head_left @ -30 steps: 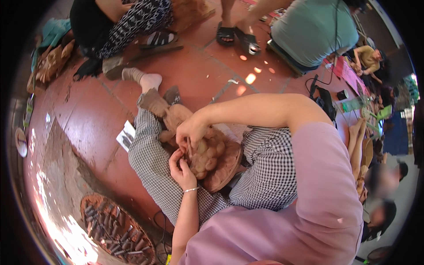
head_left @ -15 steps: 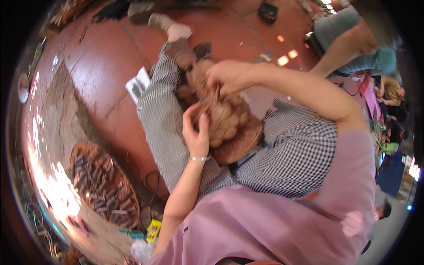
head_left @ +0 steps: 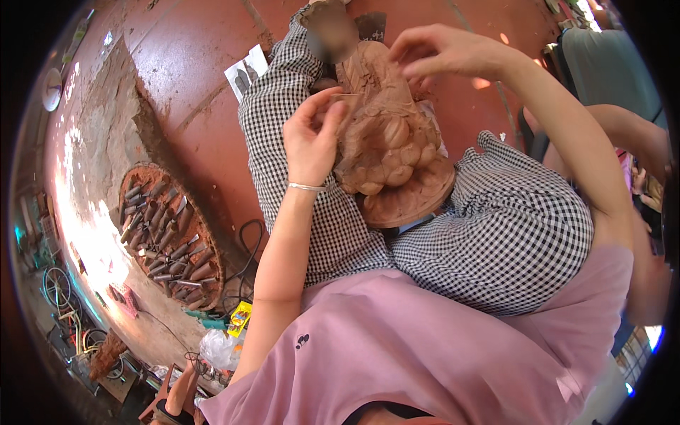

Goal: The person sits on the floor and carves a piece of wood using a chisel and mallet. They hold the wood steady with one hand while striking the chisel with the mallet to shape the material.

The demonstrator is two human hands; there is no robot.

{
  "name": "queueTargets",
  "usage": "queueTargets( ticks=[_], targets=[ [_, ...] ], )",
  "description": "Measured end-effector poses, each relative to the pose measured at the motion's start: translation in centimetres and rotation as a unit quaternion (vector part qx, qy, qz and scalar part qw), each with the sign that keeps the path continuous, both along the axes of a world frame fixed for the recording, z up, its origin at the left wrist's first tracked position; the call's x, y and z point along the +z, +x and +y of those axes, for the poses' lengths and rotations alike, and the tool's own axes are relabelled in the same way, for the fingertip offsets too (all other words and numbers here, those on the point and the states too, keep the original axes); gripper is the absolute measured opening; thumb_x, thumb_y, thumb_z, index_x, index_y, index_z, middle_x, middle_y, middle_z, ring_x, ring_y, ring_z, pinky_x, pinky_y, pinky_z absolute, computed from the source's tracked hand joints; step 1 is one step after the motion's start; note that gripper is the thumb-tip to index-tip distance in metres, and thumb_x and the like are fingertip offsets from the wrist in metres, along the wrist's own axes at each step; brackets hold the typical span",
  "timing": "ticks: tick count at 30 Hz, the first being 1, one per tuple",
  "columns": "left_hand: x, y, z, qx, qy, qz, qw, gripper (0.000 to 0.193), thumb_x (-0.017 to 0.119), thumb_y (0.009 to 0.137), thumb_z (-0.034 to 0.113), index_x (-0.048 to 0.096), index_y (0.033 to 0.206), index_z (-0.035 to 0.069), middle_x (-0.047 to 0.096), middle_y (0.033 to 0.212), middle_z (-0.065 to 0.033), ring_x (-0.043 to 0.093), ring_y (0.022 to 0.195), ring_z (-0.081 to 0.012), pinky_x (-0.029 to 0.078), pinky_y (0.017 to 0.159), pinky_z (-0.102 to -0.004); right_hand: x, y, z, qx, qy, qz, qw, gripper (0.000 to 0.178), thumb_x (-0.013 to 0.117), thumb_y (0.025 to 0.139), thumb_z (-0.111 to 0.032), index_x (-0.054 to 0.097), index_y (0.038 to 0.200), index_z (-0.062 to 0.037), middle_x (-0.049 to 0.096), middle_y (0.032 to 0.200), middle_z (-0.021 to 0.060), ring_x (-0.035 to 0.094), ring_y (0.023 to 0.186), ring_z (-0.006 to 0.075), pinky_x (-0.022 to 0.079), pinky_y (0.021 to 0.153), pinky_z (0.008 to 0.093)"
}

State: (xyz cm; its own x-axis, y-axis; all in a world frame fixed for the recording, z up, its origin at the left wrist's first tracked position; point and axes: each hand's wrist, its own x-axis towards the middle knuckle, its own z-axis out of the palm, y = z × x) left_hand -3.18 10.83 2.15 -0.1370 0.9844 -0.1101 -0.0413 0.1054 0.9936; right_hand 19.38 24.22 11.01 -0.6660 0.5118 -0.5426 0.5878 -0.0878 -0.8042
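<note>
A reddish-brown wood carving (head_left: 397, 159) with rounded bulges and a broad scalloped base rests between my legs. Beside its left edge, my left hand (head_left: 312, 138) has its fingers curled, thumb and forefinger slightly apart. A thin, pale sliver-like line (head_left: 348, 94) shows at those fingertips; what it belongs to is unclear. My right hand (head_left: 443, 53) is raised off the carving's far right side, fingers loosely bent and apart, with nothing visible in them.
To my left, a round tray (head_left: 218, 273) holds several carving tools. A yellow packet (head_left: 239, 319) and a clear plastic bag (head_left: 219, 347) lie near my left arm. A sheet with dark shapes (head_left: 247, 69) is on the tiled floor. Another person's arm (head_left: 627, 127) is at right.
My right hand has lifted off the carving toward the far right; the thin tool seen in it earlier no longer shows there. My left hand stays by the carving's left side. The view has shifted.
</note>
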Motion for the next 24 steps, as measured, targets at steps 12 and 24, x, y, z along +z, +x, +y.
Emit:
queueTargets(
  ticks=[12, 24],
  targets=[
    [-0.7, 3.2, -2.7, -0.084, 0.016, 0.126, 0.988, 0.014, 0.069, 0.086, 0.000, 0.062, 0.099, 0.001, 0.065, 0.092, -0.0033, 0.058, 0.073, -0.0093, 0.046, 0.064, -0.0213, -13.1, 3.7, -5.2, -0.257, 0.030, 0.119, 0.959, 0.031, 0.068, 0.091, -0.021, 0.058, 0.114, -0.0028, 0.062, 0.105, 0.0039, 0.059, 0.099, 0.0129, 0.049, 0.087, 0.0284],
    [0.0, 4.8, -1.0, -0.077, 0.065, 0.125, 0.987, 0.016, 0.065, 0.086, -0.002, 0.050, 0.079, 0.000, 0.065, 0.105, -0.0126, 0.061, 0.093, -0.0194, 0.050, 0.082, -0.0290, -16.4, 1.1, -7.3, -0.274, 0.115, 0.088, 0.951, 0.095, 0.063, 0.083, -0.064, 0.031, 0.146, -0.0017, 0.048, 0.138, 0.0296, 0.047, 0.130, 0.0363, 0.039, 0.107, 0.0404]
  ],
)
